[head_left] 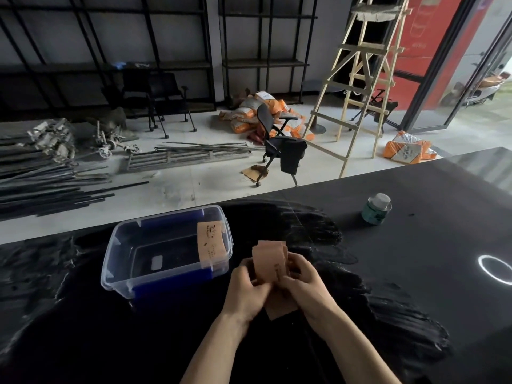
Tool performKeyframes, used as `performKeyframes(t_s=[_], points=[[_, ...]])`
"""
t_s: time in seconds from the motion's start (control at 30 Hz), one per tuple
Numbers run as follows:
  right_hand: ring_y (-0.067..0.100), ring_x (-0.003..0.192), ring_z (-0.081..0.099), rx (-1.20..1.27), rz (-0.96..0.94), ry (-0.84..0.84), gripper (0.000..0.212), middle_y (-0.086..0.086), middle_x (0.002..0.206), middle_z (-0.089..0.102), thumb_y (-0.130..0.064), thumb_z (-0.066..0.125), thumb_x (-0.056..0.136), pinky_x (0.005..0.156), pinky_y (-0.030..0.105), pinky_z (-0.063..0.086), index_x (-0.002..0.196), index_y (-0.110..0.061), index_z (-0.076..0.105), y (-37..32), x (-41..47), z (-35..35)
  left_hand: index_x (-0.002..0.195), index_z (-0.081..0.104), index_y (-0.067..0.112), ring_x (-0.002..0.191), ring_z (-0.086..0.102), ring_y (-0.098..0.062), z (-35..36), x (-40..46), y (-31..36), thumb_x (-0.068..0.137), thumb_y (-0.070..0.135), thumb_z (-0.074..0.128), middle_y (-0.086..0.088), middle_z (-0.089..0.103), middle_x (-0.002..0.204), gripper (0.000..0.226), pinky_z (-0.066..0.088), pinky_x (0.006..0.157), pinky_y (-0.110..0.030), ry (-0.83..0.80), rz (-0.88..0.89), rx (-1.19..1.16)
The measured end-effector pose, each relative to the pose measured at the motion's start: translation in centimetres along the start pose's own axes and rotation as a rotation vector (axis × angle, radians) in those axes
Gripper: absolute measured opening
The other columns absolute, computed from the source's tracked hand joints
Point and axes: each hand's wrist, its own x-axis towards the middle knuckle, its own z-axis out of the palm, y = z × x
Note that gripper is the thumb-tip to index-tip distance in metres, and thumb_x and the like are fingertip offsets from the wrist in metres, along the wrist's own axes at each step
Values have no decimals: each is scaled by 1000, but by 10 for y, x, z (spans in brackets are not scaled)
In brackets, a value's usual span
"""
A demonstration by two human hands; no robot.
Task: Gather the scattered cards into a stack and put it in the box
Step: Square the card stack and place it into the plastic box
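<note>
A stack of tan cards (273, 268) stands roughly upright between my two hands, just above the black table. My left hand (246, 289) grips its left side and my right hand (303, 284) grips its right side; the lower corner of the stack pokes out below my palms. To the left sits a clear plastic box (166, 275) with blue handles, open at the top. One more tan card (212, 241) leans against the inside of the box's right wall.
A small green can with a white lid (376, 208) stands on the black table (415, 273) at the right. A bright ring of reflected light lies near the table's right edge. Beyond the table is a floor with a chair, a ladder and metal rods.
</note>
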Motion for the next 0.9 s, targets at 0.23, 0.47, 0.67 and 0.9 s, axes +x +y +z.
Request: performKeyframes(t_s=[0.23, 0.47, 0.67, 0.9], points=[[26, 105, 73, 20, -145, -184, 41, 7, 113, 76, -6, 53, 90, 85, 39, 62, 124, -28, 60, 20, -34, 78, 127, 56, 25, 118, 66, -14, -68, -40, -41, 88, -6, 70, 1, 65, 127, 52, 60, 98, -38, 84, 383, 118], [21, 109, 68, 8, -211, -150, 41, -4, 114, 72, -9, 47, 89, 89, 32, 57, 124, -29, 56, 34, -39, 76, 132, 45, 23, 125, 56, -11, -49, -33, -46, 89, 6, 58, 6, 55, 131, 47, 48, 111, -40, 17, 363, 242], [30, 110, 71, 237, -116, -157, 42, 11, 122, 75, -50, 53, 93, 85, 35, 61, 127, -28, 65, 27, -38, 65, 137, 50, 25, 118, 67, -20, -49, -38, -51, 89, 31, 58, -9, 62, 135, 49, 62, 90, -35, -63, 282, -366], [28, 101, 77, 415, 91, 99, 73, 15, 109, 81, -78, 34, 93, 84, 38, 58, 107, -22, 79, 25, -19, 79, 102, 65, 16, 85, 76, -23, -4, -9, -33, 110, 28, 38, -9, 76, 97, 31, 63, 63, -25, 403, 77, -577]])
